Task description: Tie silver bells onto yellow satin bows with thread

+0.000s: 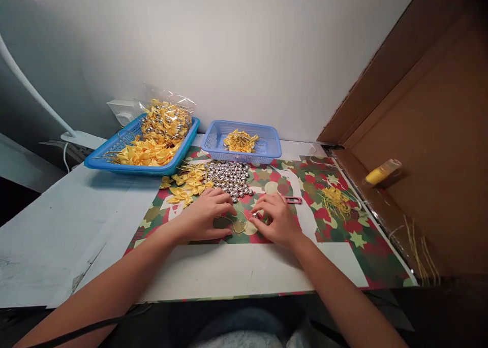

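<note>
Right hand [280, 221] pinches silvery ball [255, 215]; mat [357, 239] star-printed.

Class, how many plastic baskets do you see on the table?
2. One basket, the larger, stands at the back left; the other basket, smaller and paler, is just right of it, by the wall.

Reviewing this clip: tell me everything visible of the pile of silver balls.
The pile is a loose, spread heap of small, round, shiny balls, metallic in look, with bright highlights. It lies on the patterned sheet, just in front of the small basket. Yellow bows and thin stems border its left side. The left hand is at its near edge; contact is unclear.
</note>
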Available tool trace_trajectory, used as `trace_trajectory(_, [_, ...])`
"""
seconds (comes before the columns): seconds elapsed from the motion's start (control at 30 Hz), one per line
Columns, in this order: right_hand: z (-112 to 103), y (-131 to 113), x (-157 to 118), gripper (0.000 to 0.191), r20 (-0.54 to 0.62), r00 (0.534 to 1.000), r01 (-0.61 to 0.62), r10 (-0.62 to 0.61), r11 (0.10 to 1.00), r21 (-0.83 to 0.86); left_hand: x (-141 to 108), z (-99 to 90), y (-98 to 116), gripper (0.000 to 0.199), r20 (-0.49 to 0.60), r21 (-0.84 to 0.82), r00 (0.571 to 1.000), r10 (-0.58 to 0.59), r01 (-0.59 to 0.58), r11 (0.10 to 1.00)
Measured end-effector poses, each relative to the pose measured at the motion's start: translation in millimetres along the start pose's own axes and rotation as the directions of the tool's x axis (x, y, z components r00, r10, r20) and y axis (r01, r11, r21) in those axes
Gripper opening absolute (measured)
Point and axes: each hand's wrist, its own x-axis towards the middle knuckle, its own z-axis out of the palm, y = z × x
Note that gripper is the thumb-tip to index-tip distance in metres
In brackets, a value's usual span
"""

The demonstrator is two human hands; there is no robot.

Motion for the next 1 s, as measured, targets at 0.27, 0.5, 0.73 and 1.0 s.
trace_trajectory(0.27, [6, -5, -3, 0.006, 0.079, 0.997, 0.011, -0.013, 1.0, 0.025, 3, 7.0, 8, 0.019, 0.022, -0.177, 0.999, -0.026, 0.03, 0.984])
trace_trajectory(0.5, [2, -11, 1, 0.03, 0.077, 0.997, -0.043, 0.019, 0.948, 0.315, 0, -8.9, 13, 0.028, 0.012, -0.571, 0.964, -0.267, 0.226, 0.789])
trace_trajectory(0.73, [14, -15, 1, 0.013, 0.066, 0.996, -0.083, 0.064, 0.935, 0.344, 2, -3.9, 18, 0.033, 0.107, -0.786, 0.926, -0.361, 0.302, 0.54])
trace_trajectory(1.0, [-8, 1, 2, 0.02, -0.061, 0.979, -0.137, 0.194, 0.851, 0.507, 1, -15.0, 11, 0.036, 0.164, -0.737, 0.873, -0.46, 0.418, 0.531])
